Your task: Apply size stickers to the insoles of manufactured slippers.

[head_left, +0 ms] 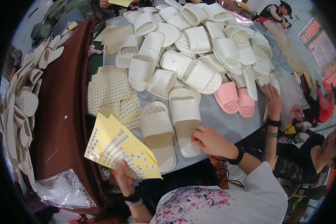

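My left hand (123, 177) is closed on a few yellow sticker sheets (125, 147) printed with small round labels, some of them peeled off. A pair of white slippers lies at the table's near edge: the left slipper (156, 130) sits beside the sheets, and the right slipper (186, 123) is under my other hand. With fingers curled together, my right hand (211, 141) touches the heel part of that right slipper. Whatever its fingertips may hold is too small to make out.
White slippers (198, 39) are heaped across the grey table (209, 128), with a pink pair (235, 99) at the right. More sticker sheets (108, 87) lie at the left. A co-worker's hand (273, 99) rests by the heap. Slippers (24, 100) also stand beyond the brown surface (59, 112).
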`<state>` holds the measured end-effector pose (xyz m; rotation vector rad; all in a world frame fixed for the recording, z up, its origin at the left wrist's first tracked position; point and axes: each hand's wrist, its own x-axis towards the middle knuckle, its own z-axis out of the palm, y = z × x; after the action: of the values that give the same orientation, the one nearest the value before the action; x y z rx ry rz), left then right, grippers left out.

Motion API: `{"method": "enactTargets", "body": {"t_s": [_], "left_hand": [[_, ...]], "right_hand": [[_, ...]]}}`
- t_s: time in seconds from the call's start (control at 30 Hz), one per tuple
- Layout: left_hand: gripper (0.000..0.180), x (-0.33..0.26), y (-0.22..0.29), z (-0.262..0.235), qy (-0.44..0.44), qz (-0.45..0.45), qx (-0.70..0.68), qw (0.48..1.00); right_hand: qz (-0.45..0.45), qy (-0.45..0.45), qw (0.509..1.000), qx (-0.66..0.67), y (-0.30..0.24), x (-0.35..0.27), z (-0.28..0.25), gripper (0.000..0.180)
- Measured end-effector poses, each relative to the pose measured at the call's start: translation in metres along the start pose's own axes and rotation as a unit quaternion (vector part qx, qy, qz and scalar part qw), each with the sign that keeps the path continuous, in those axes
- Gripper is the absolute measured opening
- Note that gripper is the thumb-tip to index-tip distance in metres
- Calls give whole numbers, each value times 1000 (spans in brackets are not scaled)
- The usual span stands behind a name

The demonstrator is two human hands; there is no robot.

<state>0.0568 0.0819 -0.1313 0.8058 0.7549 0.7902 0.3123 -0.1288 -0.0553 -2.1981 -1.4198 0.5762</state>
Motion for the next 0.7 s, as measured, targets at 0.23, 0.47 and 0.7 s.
{"method": "enactTargets", "body": {"t_s": [0.23, 0.47, 0.7], "left_hand": [[45, 4, -2, -10, -30, -12, -14, 999], [45, 4, -2, -9, -18, -20, 0, 1000], [40, 4, -5, -5, -28, -3, -17, 999]], "right_hand": [[0, 0, 1000, -27, -2, 1, 11, 9], [104, 16, 992, 69, 0, 10, 2, 23], [131, -34, 960, 247, 22, 18, 0, 17]]}}
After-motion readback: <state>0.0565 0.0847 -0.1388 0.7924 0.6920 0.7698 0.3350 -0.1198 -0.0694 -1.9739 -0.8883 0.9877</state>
